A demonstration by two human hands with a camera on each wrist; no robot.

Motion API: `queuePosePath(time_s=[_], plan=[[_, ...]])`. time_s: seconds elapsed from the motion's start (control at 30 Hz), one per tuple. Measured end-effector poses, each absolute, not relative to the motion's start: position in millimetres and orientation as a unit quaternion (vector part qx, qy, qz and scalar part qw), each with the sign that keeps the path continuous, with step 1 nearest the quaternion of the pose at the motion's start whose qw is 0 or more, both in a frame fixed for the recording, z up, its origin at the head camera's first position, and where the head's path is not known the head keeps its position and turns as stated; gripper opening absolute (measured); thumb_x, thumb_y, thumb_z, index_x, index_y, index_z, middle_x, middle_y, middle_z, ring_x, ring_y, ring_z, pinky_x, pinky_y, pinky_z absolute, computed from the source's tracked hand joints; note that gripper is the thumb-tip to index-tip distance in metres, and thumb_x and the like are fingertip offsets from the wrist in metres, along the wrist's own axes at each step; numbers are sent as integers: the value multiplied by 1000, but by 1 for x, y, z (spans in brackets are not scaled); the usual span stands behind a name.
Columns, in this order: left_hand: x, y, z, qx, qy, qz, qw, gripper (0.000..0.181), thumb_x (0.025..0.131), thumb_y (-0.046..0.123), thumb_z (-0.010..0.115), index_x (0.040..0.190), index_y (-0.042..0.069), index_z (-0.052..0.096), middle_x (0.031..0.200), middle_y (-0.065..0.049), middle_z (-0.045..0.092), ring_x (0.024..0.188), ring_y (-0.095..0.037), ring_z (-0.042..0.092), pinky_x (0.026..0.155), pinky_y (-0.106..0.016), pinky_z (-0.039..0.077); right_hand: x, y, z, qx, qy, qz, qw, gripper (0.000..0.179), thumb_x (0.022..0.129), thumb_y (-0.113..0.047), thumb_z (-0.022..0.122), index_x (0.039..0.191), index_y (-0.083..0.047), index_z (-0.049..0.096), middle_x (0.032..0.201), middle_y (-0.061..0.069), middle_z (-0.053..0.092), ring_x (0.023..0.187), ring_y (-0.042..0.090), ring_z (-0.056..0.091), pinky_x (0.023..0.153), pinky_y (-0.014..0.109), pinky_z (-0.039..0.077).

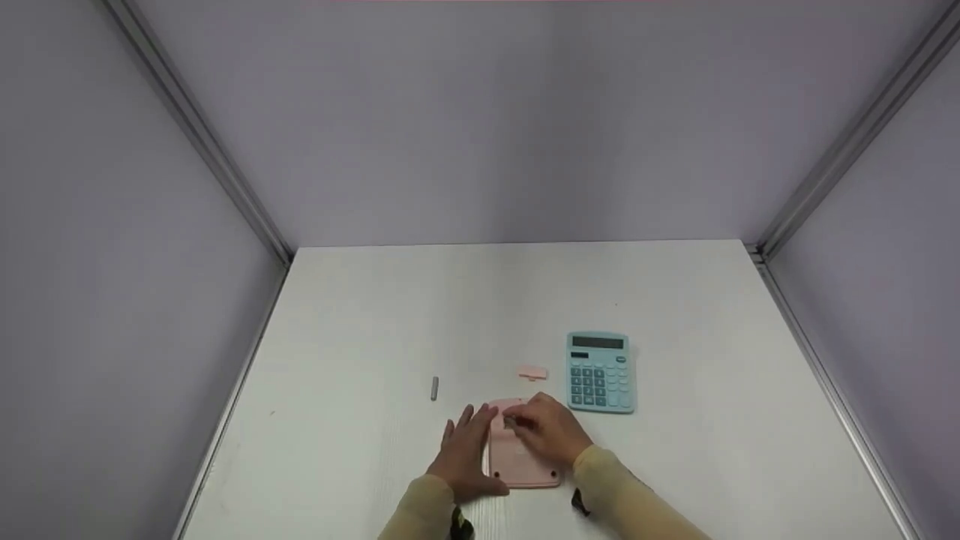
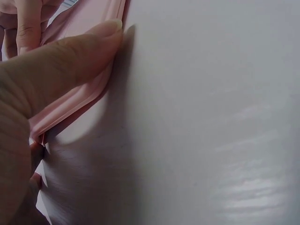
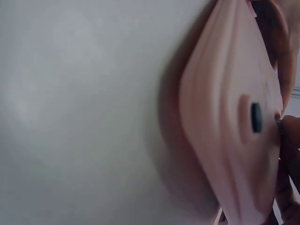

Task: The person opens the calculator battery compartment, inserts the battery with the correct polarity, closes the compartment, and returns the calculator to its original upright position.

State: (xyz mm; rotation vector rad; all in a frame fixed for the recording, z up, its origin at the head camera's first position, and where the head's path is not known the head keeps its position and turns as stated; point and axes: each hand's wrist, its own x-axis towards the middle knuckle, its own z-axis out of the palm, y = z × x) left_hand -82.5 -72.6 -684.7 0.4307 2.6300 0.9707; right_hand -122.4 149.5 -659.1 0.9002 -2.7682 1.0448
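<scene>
A pink calculator [image 1: 517, 457] lies face down on the white table, its dark round feet showing. My left hand [image 1: 463, 454] rests along its left side with fingers spread; the thumb [image 2: 70, 61] presses the calculator's edge in the left wrist view. Over the upper back, my right hand [image 1: 551, 429] pinches a small greyish battery [image 1: 509, 422], mostly hidden by the fingers. In the right wrist view, fingertips sit right at the calculator's back, beyond a dark foot [image 3: 256, 117]. A second grey battery [image 1: 434, 388] lies on the table beyond the left hand.
A small pink battery cover [image 1: 532, 372] lies just behind the pink calculator. A blue calculator [image 1: 600, 373] lies face up to the right, close to the right hand. Grey-lilac panels [image 1: 450, 135] enclose the white table [image 1: 360, 322] at the back and sides.
</scene>
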Motion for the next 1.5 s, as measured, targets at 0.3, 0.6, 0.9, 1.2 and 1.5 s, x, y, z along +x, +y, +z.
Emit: queuePosePath(time_s=[0.3,0.6,0.9,1.2,1.5], plan=[[-81,-72,-680,141,918,330,169,130,51,59,88,153,40,10,159,12,11,147,-17,1,117,-51,1,-121,153,-661,348,-882,309,72,29,90,-22,69,118,-28,69,95,-16,64,87,4,52,74,26,50],[-79,-70,-676,145,917,333,167,129,52,55,89,153,38,12,160,9,12,147,-20,2,116,-52,0,-121,153,-665,364,-878,293,101,28,91,-19,67,118,-25,70,94,-14,67,86,7,52,75,29,49],[-81,-69,-674,138,920,322,178,129,52,56,88,153,39,10,160,12,10,147,-17,-1,117,-49,-1,-122,150,-664,375,-890,248,73,28,94,-23,62,119,-35,69,93,-8,55,87,9,47,73,28,47],[-82,-70,-677,140,921,320,173,129,52,56,88,153,40,10,160,12,10,147,-17,0,117,-50,-1,-121,152,-666,360,-894,259,68,26,95,-23,62,116,-36,70,94,-10,53,88,7,46,74,27,47],[-82,-70,-681,160,922,315,155,129,53,59,87,154,36,10,160,8,11,147,-20,1,116,-54,2,-118,153,-667,352,-894,268,64,28,95,-20,61,118,-34,70,99,-8,53,90,9,46,76,29,48]])
